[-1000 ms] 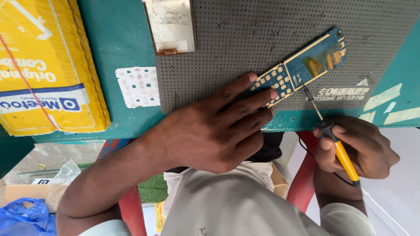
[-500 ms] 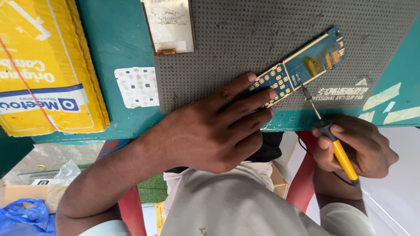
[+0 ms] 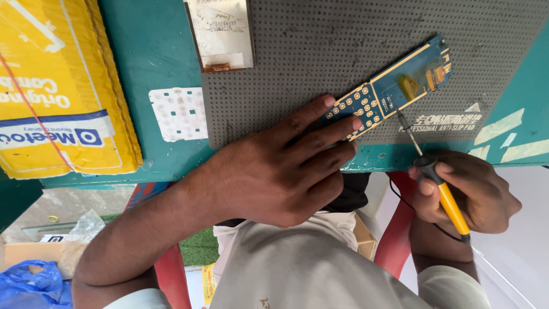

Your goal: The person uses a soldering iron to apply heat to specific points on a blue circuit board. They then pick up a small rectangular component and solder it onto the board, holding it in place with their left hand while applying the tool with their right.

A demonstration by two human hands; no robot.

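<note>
At the bench's near edge the right hand [image 3: 474,191] has its grip clamped on a yellow-handled soldering iron [image 3: 437,183], whose tip touches the long side of the blue circuit board [image 3: 389,94], while the left hand [image 3: 274,171] lies flat, its grip apart, fingertips [image 3: 343,123] pressing the board's near end. The board lies slantwise on a grey perforated mat [image 3: 320,51] over the teal bench [image 3: 154,51]. A white keypad sheet [image 3: 178,113] lies left of the mat, a small display panel [image 3: 222,31] on the mat's far left corner, a yellow padded package [image 3: 57,86] at the bench's left edge.

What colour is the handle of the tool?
Yellow, with a black collar, on the tool in the right hand; head view.
</note>
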